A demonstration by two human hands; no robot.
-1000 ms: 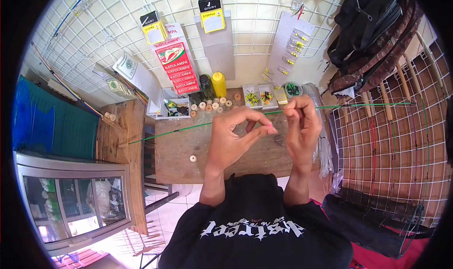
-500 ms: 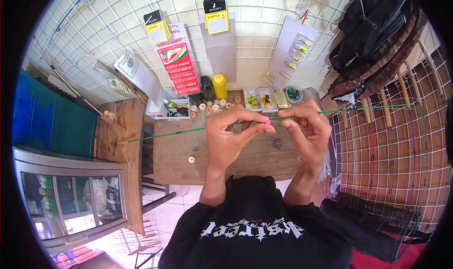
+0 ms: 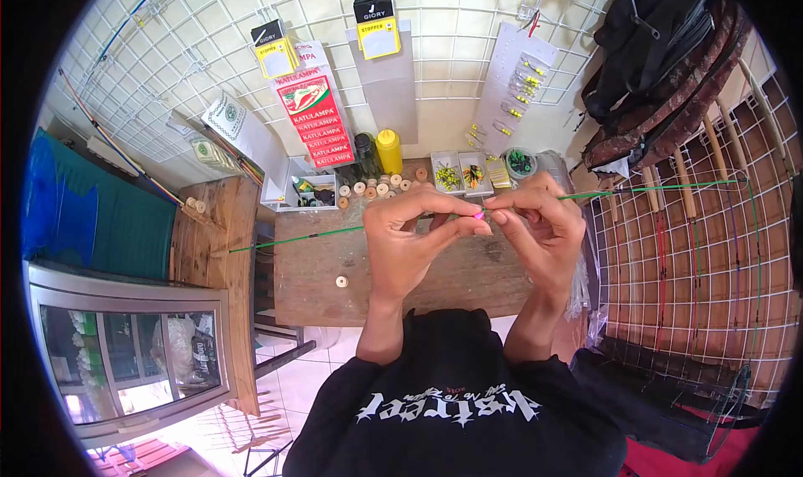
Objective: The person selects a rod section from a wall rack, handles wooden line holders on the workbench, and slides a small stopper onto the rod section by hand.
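A thin green fishing rod (image 3: 661,188) runs almost level across the view, above the wooden table. My left hand (image 3: 410,239) is closed around it, thumb and forefinger pinched together. Between those fingertips shows a small bright pink thing (image 3: 479,215), too small to name, which looks like thread or a bead. Close beside it, my right hand (image 3: 544,226) pinches the same rod with thumb and forefinger. The fingertips of both hands nearly touch. On the left, the rod's free end reaches over a wooden side bench (image 3: 209,251).
Wooden spools (image 3: 368,189) stand at the table's (image 3: 318,243) back, near a yellow bottle (image 3: 389,152) and small white trays (image 3: 447,174). One loose spool (image 3: 341,282) lies nearer me. Rods hang on a white grid (image 3: 669,285) at right; a glass cabinet (image 3: 134,360) is at left.
My right fingertips have shifted slightly left and drawn in toward my left fingertips. My left hand keeps its pinch on the rod with little movement. The camera view has tilted a little.
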